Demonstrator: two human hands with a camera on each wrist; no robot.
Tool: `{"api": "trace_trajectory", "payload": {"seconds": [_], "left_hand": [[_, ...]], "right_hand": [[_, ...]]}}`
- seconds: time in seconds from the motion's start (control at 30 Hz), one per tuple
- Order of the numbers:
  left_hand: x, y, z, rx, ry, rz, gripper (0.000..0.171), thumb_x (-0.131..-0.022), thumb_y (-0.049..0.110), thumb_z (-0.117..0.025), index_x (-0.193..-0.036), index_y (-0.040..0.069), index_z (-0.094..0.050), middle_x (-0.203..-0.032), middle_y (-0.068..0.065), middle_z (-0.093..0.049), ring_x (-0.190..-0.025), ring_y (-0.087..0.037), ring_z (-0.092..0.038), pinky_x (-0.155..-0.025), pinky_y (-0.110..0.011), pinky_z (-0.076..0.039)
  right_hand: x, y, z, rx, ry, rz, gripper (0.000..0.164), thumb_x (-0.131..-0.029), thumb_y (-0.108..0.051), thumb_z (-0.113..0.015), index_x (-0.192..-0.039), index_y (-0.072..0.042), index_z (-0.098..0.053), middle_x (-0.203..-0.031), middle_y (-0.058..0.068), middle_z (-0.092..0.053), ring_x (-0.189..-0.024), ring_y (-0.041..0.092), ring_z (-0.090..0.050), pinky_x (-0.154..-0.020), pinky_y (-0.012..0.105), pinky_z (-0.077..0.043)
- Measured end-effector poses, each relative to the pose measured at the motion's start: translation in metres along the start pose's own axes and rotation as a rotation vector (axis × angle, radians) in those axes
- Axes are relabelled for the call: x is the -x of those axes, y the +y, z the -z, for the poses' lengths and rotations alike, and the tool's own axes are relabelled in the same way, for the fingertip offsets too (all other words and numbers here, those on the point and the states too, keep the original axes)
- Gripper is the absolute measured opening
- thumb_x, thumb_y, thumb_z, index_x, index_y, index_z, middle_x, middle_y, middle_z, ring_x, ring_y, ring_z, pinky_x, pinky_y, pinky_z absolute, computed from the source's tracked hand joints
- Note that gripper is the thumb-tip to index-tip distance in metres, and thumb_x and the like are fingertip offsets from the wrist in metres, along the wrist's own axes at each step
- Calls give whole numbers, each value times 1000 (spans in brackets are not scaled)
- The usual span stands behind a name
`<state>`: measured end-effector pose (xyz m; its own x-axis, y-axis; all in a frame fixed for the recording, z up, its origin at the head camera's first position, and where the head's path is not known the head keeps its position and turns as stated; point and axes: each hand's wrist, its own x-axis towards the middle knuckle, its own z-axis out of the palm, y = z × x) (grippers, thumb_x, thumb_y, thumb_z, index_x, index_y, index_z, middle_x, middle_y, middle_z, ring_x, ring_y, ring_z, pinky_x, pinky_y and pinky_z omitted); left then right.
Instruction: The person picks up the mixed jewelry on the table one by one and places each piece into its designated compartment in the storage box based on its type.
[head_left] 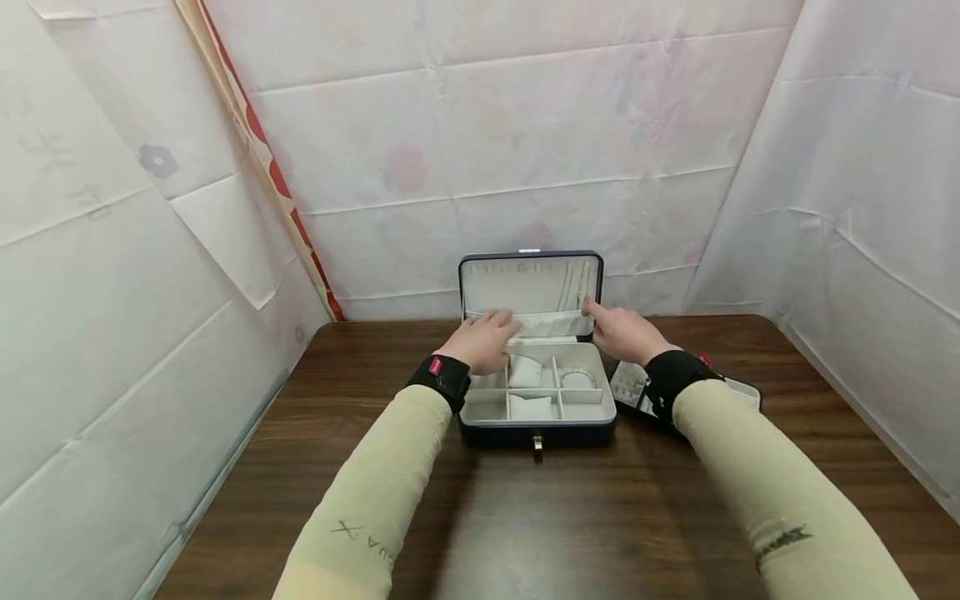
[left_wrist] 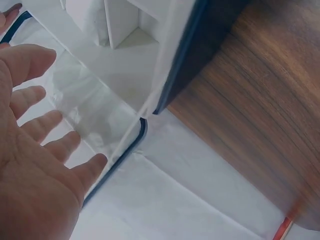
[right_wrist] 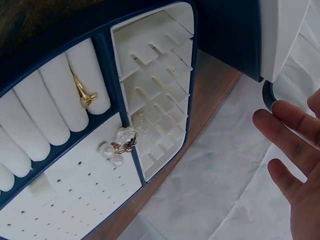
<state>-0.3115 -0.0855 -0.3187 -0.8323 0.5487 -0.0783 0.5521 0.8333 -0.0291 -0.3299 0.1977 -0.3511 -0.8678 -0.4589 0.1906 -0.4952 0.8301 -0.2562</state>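
A dark blue jewelry box (head_left: 537, 435) stands with its lid (head_left: 487, 287) raised. Thin necklaces (head_left: 567, 287) hang inside the lid at the right, above a pale fabric pocket (left_wrist: 85, 110). My left hand (head_left: 483, 340) reaches over the compartments, its spread fingers in front of the pocket and nothing in its grasp. At the lid's right edge is my right hand (head_left: 626, 332), a fingertip close to the necklace ends; its fingers look extended in the right wrist view. Below, the compartments hold white cushions (head_left: 526, 372) and a bracelet (head_left: 578, 379).
A jewelry tray (right_wrist: 117, 100) lies right of the box, partly under my right wrist. It carries a gold ring (right_wrist: 84, 95) in white rolls and a pearl piece (right_wrist: 117, 149). Behind the wooden table (head_left: 360, 467) hangs a white sheet (head_left: 525, 125).
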Motion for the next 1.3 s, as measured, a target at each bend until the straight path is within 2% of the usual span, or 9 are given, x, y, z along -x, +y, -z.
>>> {"api": "trace_trajectory", "payload": {"seconds": [0.23, 0.37, 0.53, 0.63, 0.77, 0.83, 1.0, 1.1, 1.3], "left_hand": [[6, -8, 0, 1, 23, -32, 60, -103, 16, -55, -160, 13, -35, -167, -13, -26, -155, -34, -22, -124, -51, -21], [10, -16, -1, -24, 101, -55, 56, -102, 14, -56, -156, 12, -42, -164, -13, -33, -154, -34, -25, -124, -50, -21], [20, -27, -2, -63, 212, -88, 51, -101, 9, -53, -152, 13, -49, -163, -11, -37, -154, -33, -26, -124, -51, -21], [27, -33, -6, -80, 255, -109, 53, -102, 8, -50, -154, 15, -47, -165, -11, -34, -155, -32, -23, -125, -49, -20], [36, -41, -11, -72, 283, -104, 60, -101, 7, -53, -159, 16, -38, -167, -13, -26, -155, -36, -21, -123, -51, -23], [41, -45, -14, -48, 273, -81, 66, -100, 9, -54, -161, 16, -31, -169, -13, -20, -155, -38, -19, -123, -53, -23], [51, -49, -21, 21, 190, 13, 79, -102, 22, -58, -165, 16, -11, -172, -10, -3, -156, -39, -10, -122, -58, -22], [55, -48, -24, 73, 134, 71, 89, -102, 33, -61, -165, 13, -3, -172, -10, 2, -156, -40, -10, -121, -60, -22], [61, -42, -28, 194, 34, 182, 100, -100, 44, -62, -163, 5, 6, -171, -14, 6, -155, -41, -11, -122, -58, -21]], "right_hand": [[8, 4, 3, -8, -5, -6, 38, -100, -3, -49, -137, 1, -51, -66, 3, -51, -52, 15, -41, -55, 32, -33], [15, 9, 9, -1, 24, -6, 37, -100, -3, -48, -137, 2, -52, -67, 3, -53, -52, 15, -41, -55, 32, -34], [26, 19, 17, 6, 51, -13, 35, -101, -3, -47, -136, 0, -53, -63, 2, -49, -49, 14, -36, -54, 32, -31], [34, 27, 21, 26, 61, -28, 33, -102, -4, -46, -134, -1, -54, -64, 3, -51, -50, 15, -37, -55, 33, -32], [45, 40, 26, 61, 66, -66, 31, -100, -4, -46, -129, 0, -56, -76, 8, -62, -56, 17, -48, -59, 39, -41], [51, 47, 29, 65, 55, -97, 31, -100, -5, -46, -129, 1, -56, -83, 9, -66, -59, 17, -52, -61, 41, -45], [69, 65, 34, 46, -21, -182, 37, -102, -8, -43, -136, 3, -50, -69, 6, -57, -54, 18, -47, -57, 39, -38], [78, 74, 37, 31, -66, -227, 34, -102, -9, -41, -133, 3, -50, -65, 6, -51, -55, 19, -44, -58, 38, -33], [94, 90, 42, 34, -98, -308, 28, -99, -11, -44, -121, 3, -55, -95, 18, -65, -72, 25, -58, -64, 44, -45]]}}
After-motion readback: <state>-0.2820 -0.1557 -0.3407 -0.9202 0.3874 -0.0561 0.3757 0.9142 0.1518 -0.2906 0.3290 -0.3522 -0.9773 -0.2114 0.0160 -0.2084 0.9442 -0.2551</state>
